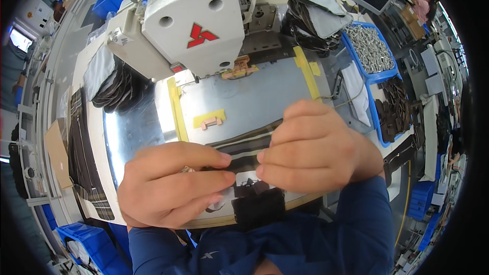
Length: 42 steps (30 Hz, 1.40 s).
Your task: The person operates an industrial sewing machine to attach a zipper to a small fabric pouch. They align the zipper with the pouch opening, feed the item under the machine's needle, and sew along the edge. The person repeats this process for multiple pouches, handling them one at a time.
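White industrial sewing machine (188, 25) sits at the back of a shiny steel work plate (254, 97), with its needle end over a small tan clamp jig (239, 69). Yellow tape strips run down the plate: one on the left (175, 109), one on the right (305, 71). A short taped guide block (210, 119) lies between them.

Blue bin of metal buckles (371, 48) stands right of the plate, with a stack of dark brown cut pieces (395, 112) just beside it. Piles of dark straps sit left of the machine (114, 84) and behind it on the right (310, 20).

Both hands are at the plate's near edge, fingertips facing each other. Left hand (170, 183) and right hand (318, 147) each pinch a dark striped webbing strap (244, 150), which runs between them, flat on the plate and slanting up to the right. Fingers are closed tight on it.

A black piece (257, 201) hangs below the strap at the plate edge, probably attached to it, but the hands hide the join.
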Each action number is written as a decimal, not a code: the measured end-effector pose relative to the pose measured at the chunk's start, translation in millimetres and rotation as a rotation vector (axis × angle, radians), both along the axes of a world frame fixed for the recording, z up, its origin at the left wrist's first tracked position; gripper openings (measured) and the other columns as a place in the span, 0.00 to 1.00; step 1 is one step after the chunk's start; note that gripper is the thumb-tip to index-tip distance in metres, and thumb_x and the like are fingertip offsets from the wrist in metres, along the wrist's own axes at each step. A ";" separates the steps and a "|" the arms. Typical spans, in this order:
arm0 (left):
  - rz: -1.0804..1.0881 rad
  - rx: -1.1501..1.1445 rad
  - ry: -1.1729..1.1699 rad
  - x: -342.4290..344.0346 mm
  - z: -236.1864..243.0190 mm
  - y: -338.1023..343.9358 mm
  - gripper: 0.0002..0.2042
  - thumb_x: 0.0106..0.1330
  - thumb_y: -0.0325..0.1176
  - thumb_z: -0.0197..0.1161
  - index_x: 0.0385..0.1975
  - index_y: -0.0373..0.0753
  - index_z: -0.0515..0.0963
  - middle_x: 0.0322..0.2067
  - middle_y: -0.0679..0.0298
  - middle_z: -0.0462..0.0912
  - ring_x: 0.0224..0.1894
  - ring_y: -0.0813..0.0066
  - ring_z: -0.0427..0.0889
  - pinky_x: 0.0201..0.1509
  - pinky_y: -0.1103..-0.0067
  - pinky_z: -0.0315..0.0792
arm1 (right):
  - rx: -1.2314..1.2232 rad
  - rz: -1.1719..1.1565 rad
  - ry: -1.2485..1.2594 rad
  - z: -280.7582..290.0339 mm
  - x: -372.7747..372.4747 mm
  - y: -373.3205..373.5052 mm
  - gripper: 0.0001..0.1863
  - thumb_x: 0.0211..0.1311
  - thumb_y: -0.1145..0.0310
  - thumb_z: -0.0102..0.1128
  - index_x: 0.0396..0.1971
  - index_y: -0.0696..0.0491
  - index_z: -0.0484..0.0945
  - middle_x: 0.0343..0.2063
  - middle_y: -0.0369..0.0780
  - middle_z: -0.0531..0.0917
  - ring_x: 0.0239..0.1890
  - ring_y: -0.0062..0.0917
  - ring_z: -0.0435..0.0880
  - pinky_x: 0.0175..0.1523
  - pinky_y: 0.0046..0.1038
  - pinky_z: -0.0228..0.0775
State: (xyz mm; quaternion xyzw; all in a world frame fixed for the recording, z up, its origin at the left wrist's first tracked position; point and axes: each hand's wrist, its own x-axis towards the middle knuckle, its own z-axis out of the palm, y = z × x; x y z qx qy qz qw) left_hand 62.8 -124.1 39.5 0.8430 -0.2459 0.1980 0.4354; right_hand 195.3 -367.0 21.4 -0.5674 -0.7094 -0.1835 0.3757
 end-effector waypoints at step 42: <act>-0.173 -0.073 -0.254 26.2 -32.0 -12.5 0.13 0.63 0.34 0.78 0.40 0.32 0.87 0.43 0.49 0.89 0.37 0.56 0.91 0.38 0.70 0.85 | 0.068 0.018 0.166 -10.2 -0.1 0.3 0.10 0.55 0.71 0.69 0.36 0.59 0.86 0.33 0.41 0.85 0.32 0.32 0.85 0.35 0.32 0.77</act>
